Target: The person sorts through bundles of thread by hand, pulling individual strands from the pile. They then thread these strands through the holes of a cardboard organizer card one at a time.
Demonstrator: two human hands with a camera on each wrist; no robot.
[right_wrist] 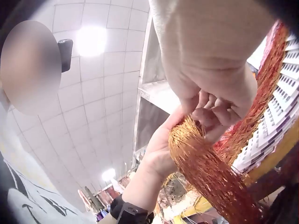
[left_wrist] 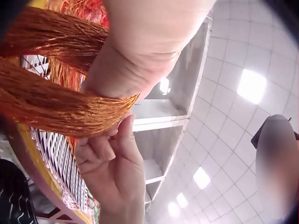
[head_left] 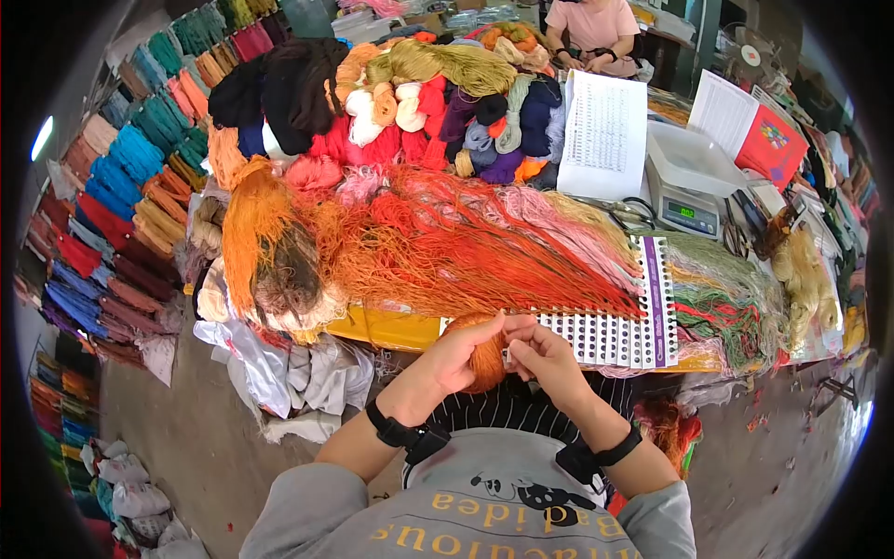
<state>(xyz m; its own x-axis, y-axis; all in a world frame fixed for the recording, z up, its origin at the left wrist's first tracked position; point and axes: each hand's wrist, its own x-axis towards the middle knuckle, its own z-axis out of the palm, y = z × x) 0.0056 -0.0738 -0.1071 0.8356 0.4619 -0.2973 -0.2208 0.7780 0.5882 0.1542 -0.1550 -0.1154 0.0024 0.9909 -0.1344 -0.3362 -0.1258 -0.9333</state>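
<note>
Left hand [head_left: 453, 356] and right hand [head_left: 549, 359] meet on one orange thread bundle [head_left: 485, 361].

A big table [head_left: 391, 328] is piled with colored thread. At its near edge lies a white card [head_left: 615, 337] full of holes. The card is just past the hands and more to the right, so the right hand is nearer to it. The orange thread bundle sits between the two hands, in front of the person's chest. One end of it is at the right hand, and the rest runs back through the left hand and hangs down. The left hand is wrapped round the bundle and holds it. The right hand pinches the bundle's end with curled fingers [right_wrist: 210, 111].
</note>
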